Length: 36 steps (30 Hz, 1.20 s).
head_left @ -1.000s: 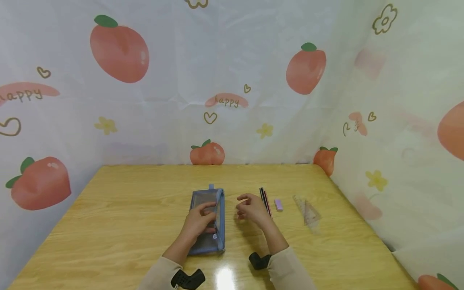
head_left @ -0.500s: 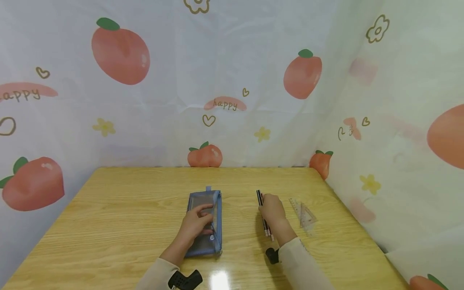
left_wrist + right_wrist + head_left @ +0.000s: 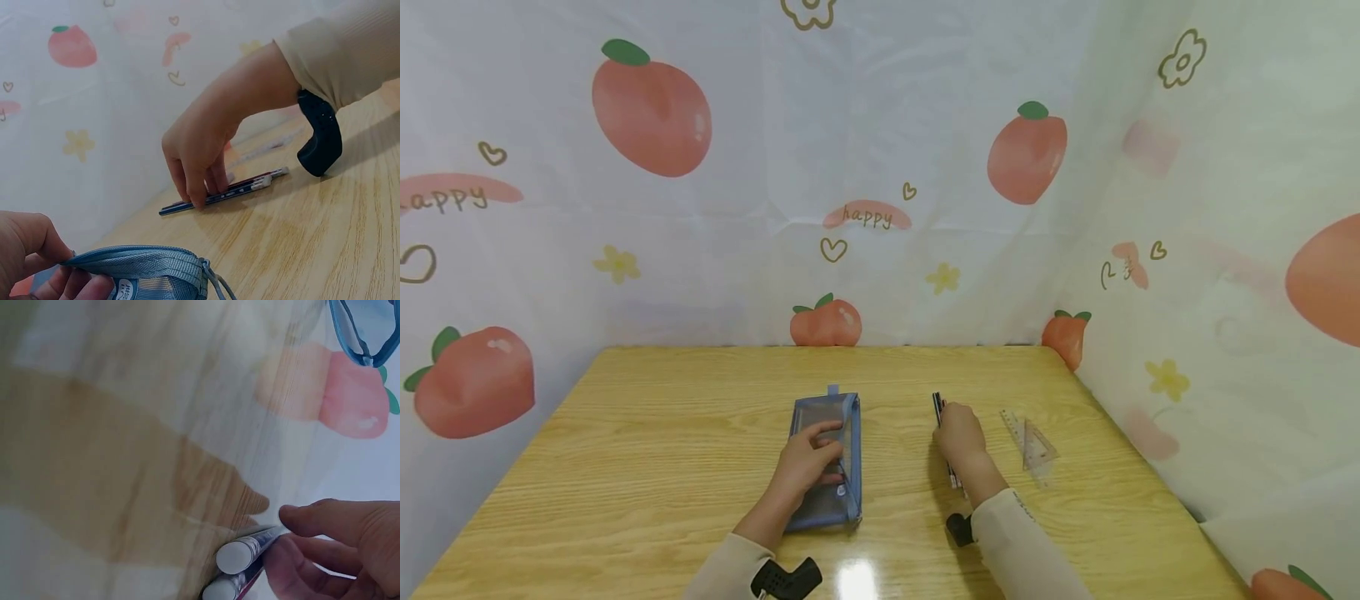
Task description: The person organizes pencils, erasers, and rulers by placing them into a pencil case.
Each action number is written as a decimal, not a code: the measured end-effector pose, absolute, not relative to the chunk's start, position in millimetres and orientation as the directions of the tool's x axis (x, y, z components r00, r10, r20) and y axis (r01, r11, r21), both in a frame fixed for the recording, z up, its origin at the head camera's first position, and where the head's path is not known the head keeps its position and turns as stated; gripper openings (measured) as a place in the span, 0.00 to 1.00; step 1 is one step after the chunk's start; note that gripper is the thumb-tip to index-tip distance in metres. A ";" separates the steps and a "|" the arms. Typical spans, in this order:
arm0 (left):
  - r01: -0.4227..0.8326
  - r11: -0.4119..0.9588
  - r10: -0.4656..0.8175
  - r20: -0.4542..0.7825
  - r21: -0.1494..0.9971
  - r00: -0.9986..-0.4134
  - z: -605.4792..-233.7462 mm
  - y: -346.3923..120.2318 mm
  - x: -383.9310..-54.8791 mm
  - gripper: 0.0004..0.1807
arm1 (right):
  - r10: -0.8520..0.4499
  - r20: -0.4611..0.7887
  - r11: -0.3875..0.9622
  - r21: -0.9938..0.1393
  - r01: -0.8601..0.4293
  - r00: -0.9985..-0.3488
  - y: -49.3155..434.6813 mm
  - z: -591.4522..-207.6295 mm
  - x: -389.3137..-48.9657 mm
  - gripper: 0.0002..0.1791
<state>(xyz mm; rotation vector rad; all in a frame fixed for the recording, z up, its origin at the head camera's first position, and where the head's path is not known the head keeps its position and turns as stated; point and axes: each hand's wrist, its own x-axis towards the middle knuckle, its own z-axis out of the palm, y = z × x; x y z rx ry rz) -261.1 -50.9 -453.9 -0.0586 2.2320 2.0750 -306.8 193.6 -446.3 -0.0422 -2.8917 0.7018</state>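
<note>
A blue mesh pencil case (image 3: 811,412) lies on the table, its zipped side facing right and gaping. My left hand (image 3: 807,457) rests over it, thumb and fingers pinching the edge of the opening, as the left wrist view of the case (image 3: 150,262) shows. To the right, my right hand (image 3: 961,435) grips a small bundle of pencils (image 3: 240,192) from above, fingertips at the tabletop. White eraser ends of the pencils (image 3: 235,557) point toward the right wrist camera. The lilac eraser seen earlier is hidden behind the right hand in the head view.
Right of the pencils lie a clear ruler (image 3: 1013,427) and a clear set square (image 3: 1038,447), with another faint clear piece below them. Black wrist mounts (image 3: 786,578) sit at both cuffs. A peach-printed curtain (image 3: 722,250) borders the wooden table (image 3: 685,433).
The right hand has moved right from beside the case to the pencils and taken hold of them. Over the last half second it barely shifts. The left hand stays on the case.
</note>
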 end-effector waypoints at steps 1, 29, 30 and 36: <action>-0.091 0.076 0.034 -0.093 0.993 -0.995 -454.0 -51.0 -261.4 0.29 | 0.065 0.151 0.889 -0.457 -0.011 -0.986 192.9 -445.7 -306.5 0.11; -0.088 0.066 0.037 -0.091 0.994 -0.995 -452.3 -51.7 -260.2 0.30 | 0.013 0.056 0.772 -0.636 -0.025 -0.998 187.3 -452.8 -309.4 0.18; -0.089 0.066 0.037 -0.092 0.994 -0.995 -452.0 -51.7 -260.3 0.30 | 0.019 0.040 0.754 -0.657 -0.012 -0.999 187.2 -453.4 -309.6 0.18; -0.095 0.059 0.036 -0.097 0.994 -0.995 -451.6 -51.5 -260.7 0.30 | 0.043 -0.008 0.684 -0.729 0.035 -0.999 185.1 -454.8 -307.2 0.17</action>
